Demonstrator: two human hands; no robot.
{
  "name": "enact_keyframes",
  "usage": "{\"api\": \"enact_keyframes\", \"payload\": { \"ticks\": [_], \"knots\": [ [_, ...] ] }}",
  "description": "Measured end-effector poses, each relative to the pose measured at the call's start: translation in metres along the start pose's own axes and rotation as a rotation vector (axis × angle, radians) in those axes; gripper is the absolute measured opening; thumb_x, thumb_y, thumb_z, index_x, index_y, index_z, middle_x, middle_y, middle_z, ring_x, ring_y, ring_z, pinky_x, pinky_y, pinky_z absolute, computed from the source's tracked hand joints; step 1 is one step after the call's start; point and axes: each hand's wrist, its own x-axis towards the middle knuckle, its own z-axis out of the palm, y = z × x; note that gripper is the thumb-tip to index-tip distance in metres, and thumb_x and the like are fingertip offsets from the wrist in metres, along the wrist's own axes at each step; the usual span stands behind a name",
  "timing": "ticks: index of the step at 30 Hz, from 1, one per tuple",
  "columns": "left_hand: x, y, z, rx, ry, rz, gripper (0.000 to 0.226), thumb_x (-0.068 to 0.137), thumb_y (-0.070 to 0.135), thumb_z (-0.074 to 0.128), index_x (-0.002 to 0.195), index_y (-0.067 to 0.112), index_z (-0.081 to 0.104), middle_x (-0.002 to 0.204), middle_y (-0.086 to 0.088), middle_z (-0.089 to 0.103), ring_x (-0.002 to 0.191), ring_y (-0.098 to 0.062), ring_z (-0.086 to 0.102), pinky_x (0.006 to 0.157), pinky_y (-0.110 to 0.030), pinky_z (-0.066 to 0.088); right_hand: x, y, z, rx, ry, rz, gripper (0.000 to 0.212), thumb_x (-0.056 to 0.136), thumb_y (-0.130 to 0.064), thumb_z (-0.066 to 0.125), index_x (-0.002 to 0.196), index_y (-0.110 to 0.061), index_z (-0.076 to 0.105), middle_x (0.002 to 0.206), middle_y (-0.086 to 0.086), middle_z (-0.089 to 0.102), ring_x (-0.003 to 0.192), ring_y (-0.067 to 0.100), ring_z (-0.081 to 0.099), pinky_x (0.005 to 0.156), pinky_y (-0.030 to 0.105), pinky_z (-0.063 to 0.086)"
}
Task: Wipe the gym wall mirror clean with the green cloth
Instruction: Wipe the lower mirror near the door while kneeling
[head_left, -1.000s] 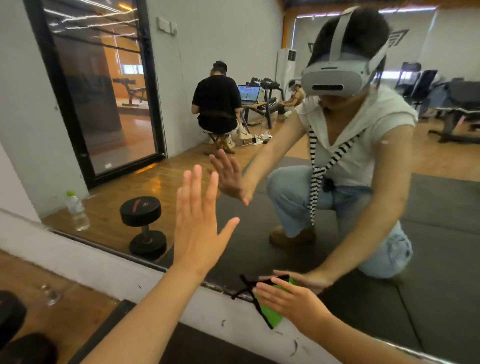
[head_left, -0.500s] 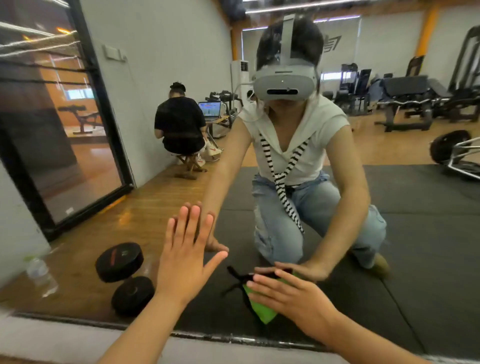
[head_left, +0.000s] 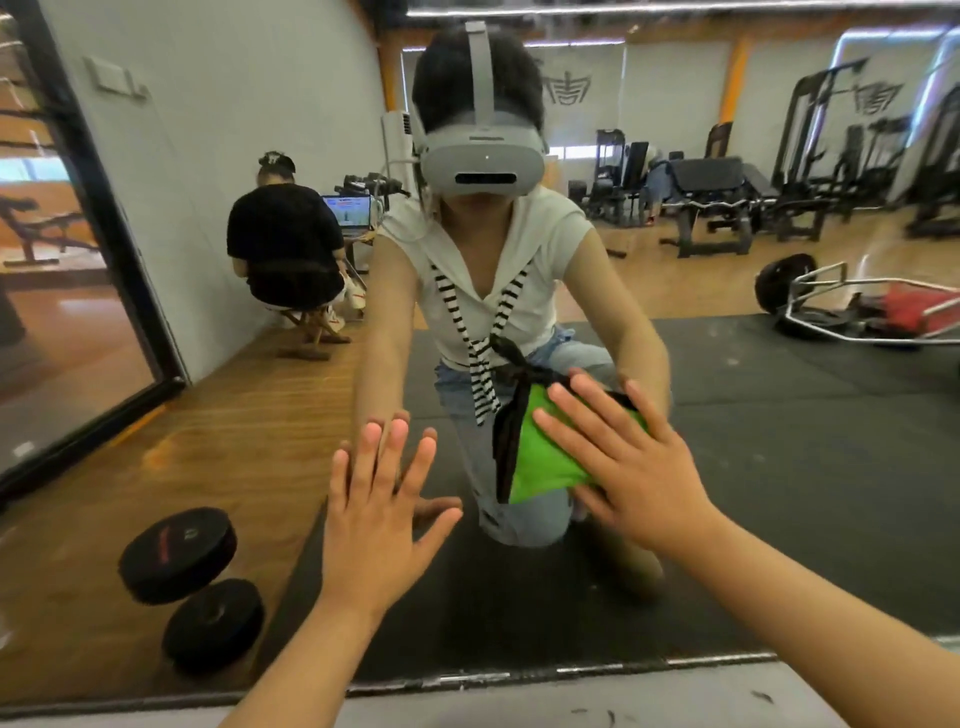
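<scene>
The wall mirror (head_left: 779, 441) fills almost the whole view and reflects the gym and a kneeling person with a headset. My right hand (head_left: 631, 462) lies flat, fingers spread, pressing the green cloth (head_left: 545, 457) with its black edge against the glass right of centre. My left hand (head_left: 376, 514) is flat on the glass with its fingers spread, holding nothing, to the left of the cloth. The right hand hides part of the cloth.
The mirror's lower metal edge (head_left: 519, 678) runs above a pale ledge (head_left: 597, 706). In the reflection are a black dumbbell (head_left: 192, 587) on the wooden floor, black mats, a seated person (head_left: 283, 249) and gym machines.
My right hand has slid the cloth up and to the right on the glass. The view has lifted and moved closer to the mirror. My left hand stays flat on the glass.
</scene>
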Motion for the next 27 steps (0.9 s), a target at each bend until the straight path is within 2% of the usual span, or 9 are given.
{"api": "enact_keyframes", "payload": {
  "ticks": [4,6,10,12,16,20,22,24,27],
  "knots": [
    [-0.001,-0.001,0.001,0.009,0.025,0.008,0.088,0.091,0.059,0.043,0.161,0.022,0.002,0.168,-0.004,-0.007,0.155,-0.025,-0.003,0.125,-0.046,-0.001,0.038,-0.031,0.0,0.134,0.052,0.172,0.082,0.097,-0.065,0.04,0.154,-0.007,0.028,0.163,0.013,0.018,0.154,0.028,0.011,0.125,0.045,0.008],
    [-0.002,-0.003,0.001,0.018,0.033,0.015,0.089,0.091,0.058,0.043,0.161,0.022,0.002,0.168,-0.005,-0.006,0.155,-0.025,-0.003,0.125,-0.046,-0.001,0.041,-0.039,0.005,0.089,0.052,0.186,0.081,0.098,-0.063,0.038,0.155,-0.007,0.023,0.164,0.013,0.013,0.154,0.028,0.007,0.126,0.043,0.006],
    [-0.002,-0.004,0.001,0.026,0.037,0.022,0.081,0.098,0.06,0.033,0.161,0.021,0.001,0.168,-0.006,-0.007,0.154,-0.026,-0.004,0.125,-0.046,-0.001,0.042,-0.03,0.011,-0.05,0.041,0.054,0.062,0.104,-0.056,0.036,0.157,-0.029,0.021,0.164,0.012,0.01,0.154,0.029,0.005,0.125,0.044,0.007],
    [-0.002,-0.004,0.0,0.038,0.023,0.023,0.079,0.099,0.06,0.03,0.161,0.021,0.0,0.168,-0.006,-0.008,0.154,-0.026,-0.005,0.125,-0.046,-0.001,0.041,-0.028,0.014,-0.052,0.047,0.006,0.058,0.104,-0.055,0.037,0.156,-0.033,0.024,0.164,0.011,0.012,0.154,0.03,0.007,0.125,0.045,0.008],
    [-0.004,-0.003,-0.002,0.022,-0.008,0.019,0.075,0.101,0.06,0.024,0.161,0.021,0.001,0.168,-0.006,-0.007,0.154,-0.026,-0.004,0.124,-0.047,0.001,0.043,0.004,0.006,-0.142,0.074,-0.077,0.056,0.106,-0.052,0.035,0.157,-0.03,0.025,0.164,0.006,0.015,0.153,0.027,0.014,0.122,0.047,0.012],
    [-0.002,-0.004,0.0,0.038,-0.02,0.004,0.074,0.101,0.061,0.02,0.161,0.021,0.001,0.168,-0.007,-0.005,0.154,-0.027,-0.003,0.124,-0.047,0.001,0.089,0.026,-0.016,-0.084,0.207,0.164,0.057,0.107,-0.049,0.034,0.156,-0.021,0.027,0.162,0.01,0.021,0.151,0.028,0.017,0.122,0.047,0.015],
    [-0.003,-0.003,-0.001,0.048,-0.029,0.008,0.074,0.101,0.061,0.019,0.161,0.021,0.001,0.168,-0.007,-0.005,0.154,-0.028,-0.003,0.124,-0.047,0.0,0.102,0.011,-0.018,0.01,0.201,0.24,0.069,0.102,-0.057,0.039,0.156,-0.016,0.029,0.162,0.015,0.018,0.152,0.032,0.014,0.124,0.048,0.013],
    [-0.004,-0.004,-0.002,0.04,-0.028,0.013,0.074,0.101,0.061,0.019,0.161,0.02,0.002,0.168,-0.008,-0.004,0.154,-0.028,-0.002,0.124,-0.047,-0.001,0.097,-0.001,-0.016,0.051,0.141,0.186,0.081,0.095,-0.064,0.046,0.154,-0.01,0.032,0.161,0.018,0.017,0.152,0.036,0.012,0.124,0.049,0.01],
    [-0.003,-0.003,-0.002,0.032,-0.008,0.019,0.074,0.102,0.061,0.019,0.161,0.02,0.003,0.168,-0.008,-0.003,0.154,-0.028,-0.001,0.124,-0.047,0.0,0.088,0.024,-0.026,-0.024,0.102,0.067,0.074,0.097,-0.054,0.05,0.155,-0.013,0.03,0.162,0.017,0.019,0.153,0.034,0.013,0.125,0.047,0.009]
  ]
}}
